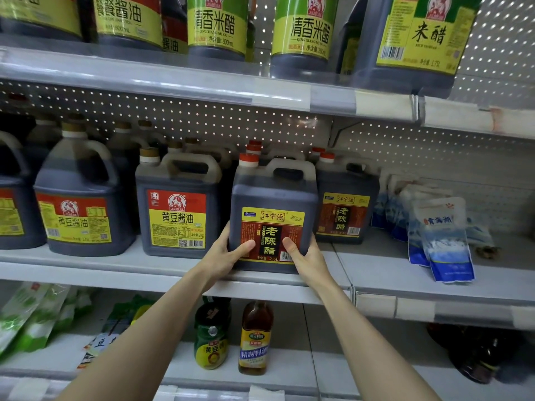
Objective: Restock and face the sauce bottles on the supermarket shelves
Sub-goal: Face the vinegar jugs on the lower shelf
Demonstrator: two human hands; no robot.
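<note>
A large dark vinegar jug (272, 198) with a red cap and a yellow-and-red label stands upright at the front edge of the middle shelf (115, 266). My left hand (228, 254) grips its lower left corner, thumb across the label. My right hand (304, 254) grips the lower right corner in the same way. A second jug of the same vinegar (344, 204) stands just behind and to the right. Left of the held jug sits a soy sauce jug (176, 209) with a red-and-yellow label, then another soy jug (78, 209) further left.
Blue-and-white bags (440, 238) lean on the middle shelf at the right. The top shelf (202, 85) carries green-labelled vinegar bottles (217, 24). Below stand a small amber bottle (256, 340), a green jar (211, 340) and green packets (34, 316).
</note>
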